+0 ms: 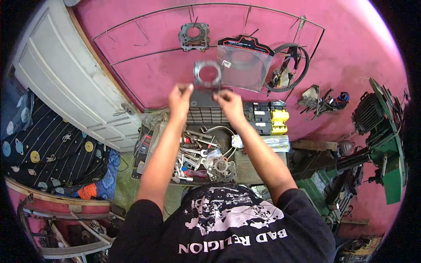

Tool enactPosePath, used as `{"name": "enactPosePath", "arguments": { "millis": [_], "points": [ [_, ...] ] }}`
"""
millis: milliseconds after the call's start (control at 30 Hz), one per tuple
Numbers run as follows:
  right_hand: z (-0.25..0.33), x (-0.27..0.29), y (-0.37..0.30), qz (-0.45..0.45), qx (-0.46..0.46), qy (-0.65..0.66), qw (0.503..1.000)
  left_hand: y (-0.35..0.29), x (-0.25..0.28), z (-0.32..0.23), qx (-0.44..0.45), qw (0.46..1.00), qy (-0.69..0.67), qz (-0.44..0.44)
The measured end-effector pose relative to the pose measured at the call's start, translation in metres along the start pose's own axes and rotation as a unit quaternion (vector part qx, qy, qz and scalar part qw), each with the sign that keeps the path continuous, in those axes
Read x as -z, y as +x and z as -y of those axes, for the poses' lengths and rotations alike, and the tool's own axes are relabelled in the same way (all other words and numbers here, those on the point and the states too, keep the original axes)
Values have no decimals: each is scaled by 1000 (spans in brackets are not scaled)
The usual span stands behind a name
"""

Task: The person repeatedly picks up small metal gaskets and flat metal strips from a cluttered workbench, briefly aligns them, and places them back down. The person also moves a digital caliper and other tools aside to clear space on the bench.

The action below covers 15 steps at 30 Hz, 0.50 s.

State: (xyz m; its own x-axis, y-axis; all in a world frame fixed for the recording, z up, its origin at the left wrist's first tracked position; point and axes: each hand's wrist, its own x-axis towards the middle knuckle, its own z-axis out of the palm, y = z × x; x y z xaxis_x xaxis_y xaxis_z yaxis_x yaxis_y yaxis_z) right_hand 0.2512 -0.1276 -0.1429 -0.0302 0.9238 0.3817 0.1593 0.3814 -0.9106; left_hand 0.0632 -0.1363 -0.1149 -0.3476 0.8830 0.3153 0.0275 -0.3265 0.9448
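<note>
The thin grey gasket (207, 73) is held up before the pink wall (359, 57), pinched at its lower corners by the fingers of the left hand (180, 100) and the right hand (228, 101), both closed on it. Below lies the desk (254, 168), strewn with wrenches (195, 153) and other gaskets (221, 168).

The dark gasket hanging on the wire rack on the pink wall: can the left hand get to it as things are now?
Probably not at once. The left hand and right hand together hold a ring-shaped gasket up. The dark gasket hangs higher with nothing in front, but the left hand is busy.
</note>
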Motion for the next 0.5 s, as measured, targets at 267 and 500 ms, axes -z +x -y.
{"name": "enactPosePath", "arguments": {
  "millis": [267, 500],
  "points": [
    [125, -7, 141, -103, 124, -22, 987, 141, -26, -114, -126, 991, -41, -23],
    [92, -24, 175, -93, -2, -137, 986, 161, -28, -83, -85, 991, 67, -77]
  ]
}}
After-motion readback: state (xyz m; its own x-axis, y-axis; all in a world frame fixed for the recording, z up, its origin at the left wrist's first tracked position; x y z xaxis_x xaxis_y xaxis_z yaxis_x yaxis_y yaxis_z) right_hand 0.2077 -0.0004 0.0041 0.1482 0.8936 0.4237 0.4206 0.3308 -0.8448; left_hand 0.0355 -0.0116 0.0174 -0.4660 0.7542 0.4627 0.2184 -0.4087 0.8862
